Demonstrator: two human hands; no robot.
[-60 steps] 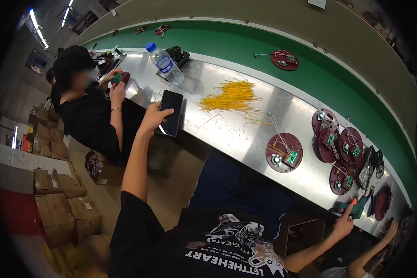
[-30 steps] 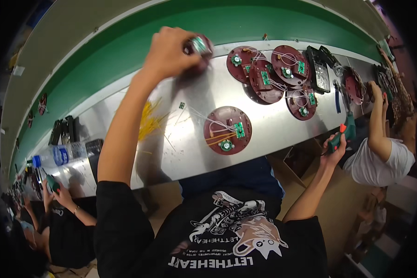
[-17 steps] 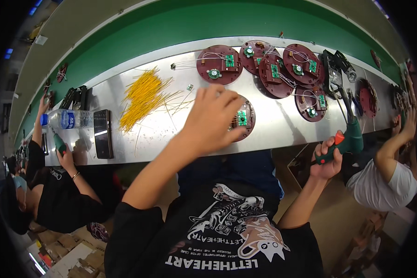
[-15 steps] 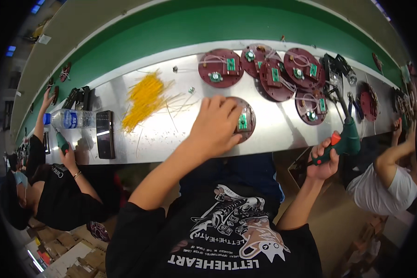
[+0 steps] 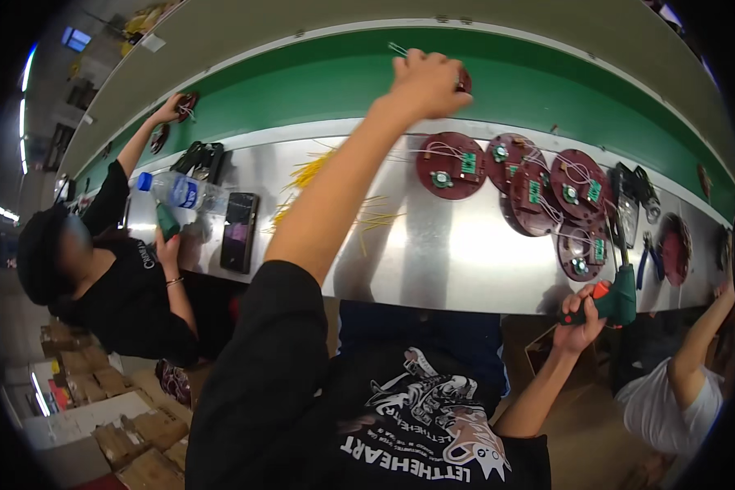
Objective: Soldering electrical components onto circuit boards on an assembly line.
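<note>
Metal table [image 5: 465, 269]: beyond it, curled left hand [image 5: 427, 84] grasps maroon disc [image 5: 465, 81]; at near edge, right hand [image 5: 581, 321] clenches power tool [image 5: 623, 298].

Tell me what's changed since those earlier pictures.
The left hand let go of the phone, now on the bench, and carried a disc from the bench forward to the green strip. Another disc was set down beside the cluster. The right hand stays on the driver; bottle and yellow wires stayed put.
</note>
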